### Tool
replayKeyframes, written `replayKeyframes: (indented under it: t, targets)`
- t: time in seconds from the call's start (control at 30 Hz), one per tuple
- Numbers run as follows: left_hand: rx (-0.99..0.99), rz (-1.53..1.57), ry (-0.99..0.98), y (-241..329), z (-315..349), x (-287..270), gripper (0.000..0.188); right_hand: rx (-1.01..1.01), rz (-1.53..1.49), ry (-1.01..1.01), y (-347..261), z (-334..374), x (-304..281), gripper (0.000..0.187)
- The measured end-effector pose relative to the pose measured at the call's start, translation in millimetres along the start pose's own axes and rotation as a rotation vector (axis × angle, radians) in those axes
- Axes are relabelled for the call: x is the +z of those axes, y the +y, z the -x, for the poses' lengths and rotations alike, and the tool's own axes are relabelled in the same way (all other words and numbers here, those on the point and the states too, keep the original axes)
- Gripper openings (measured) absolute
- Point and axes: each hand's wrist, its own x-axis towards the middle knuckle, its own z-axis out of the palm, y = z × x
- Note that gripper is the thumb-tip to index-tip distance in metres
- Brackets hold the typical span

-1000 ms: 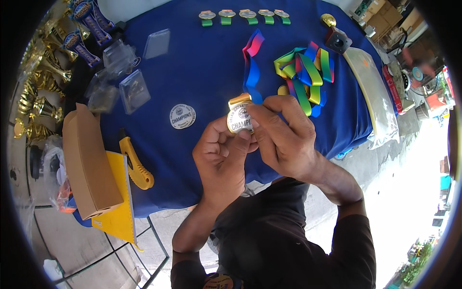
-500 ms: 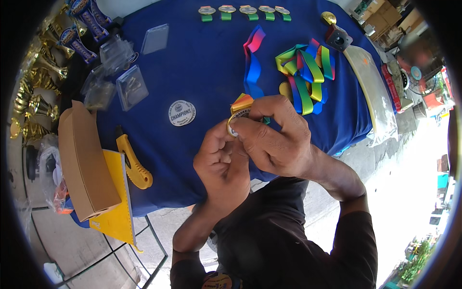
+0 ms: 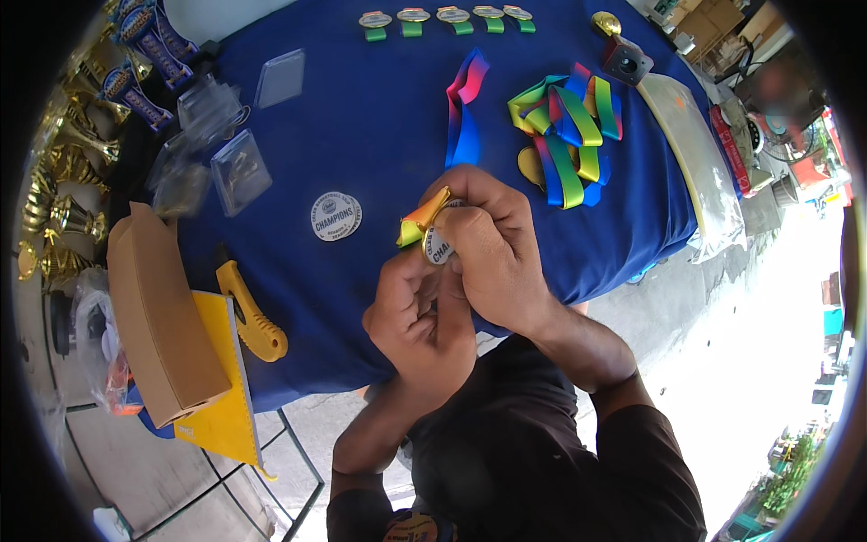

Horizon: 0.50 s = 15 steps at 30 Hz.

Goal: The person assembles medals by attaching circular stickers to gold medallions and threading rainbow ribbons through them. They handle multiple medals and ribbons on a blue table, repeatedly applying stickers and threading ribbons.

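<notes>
Both hands meet over the near edge of a blue-covered table. Between them is a gold-rimmed medal [image 3: 440, 246] with a white printed face and a rainbow ribbon attached. My left hand [image 3: 423, 316] grips it from below with curled fingers. My right hand [image 3: 501, 253] presses its thumb on the face, covering much of it. The ribbon [image 3: 470, 99] stretches away over the cloth beyond my hands. A round white printed sticker [image 3: 336, 217] lies flat on the cloth to the left of my hands.
Several finished medals [image 3: 453, 16] stand in a row at the far edge. Tangled ribbons [image 3: 569, 135] lie right. A yellow cutter [image 3: 251, 312], cardboard box [image 3: 163, 316], yellow set square [image 3: 217, 415], clear cases [image 3: 241, 172] and trophies [image 3: 77, 217] are left. A plastic bag [image 3: 691, 154] lies far right.
My right hand has shifted left and turned over the medal, its thumb now across the face. The medal has tilted, and its ribbon end now points left.
</notes>
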Motion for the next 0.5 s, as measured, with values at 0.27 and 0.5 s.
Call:
replayKeyframes:
  t: [0.27,0.5]
  targets:
    - [-0.150,0.339,0.158,3.8,-3.3,4.2,0.016,0.138,-0.115,-0.082,-8.0,-1.7,-4.0,0.025]
    - [-0.253,0.416,0.214,-0.8,-10.6,-5.8,0.018,-0.191,0.087,-0.118,-1.3,5.3,-8.9,0.043]
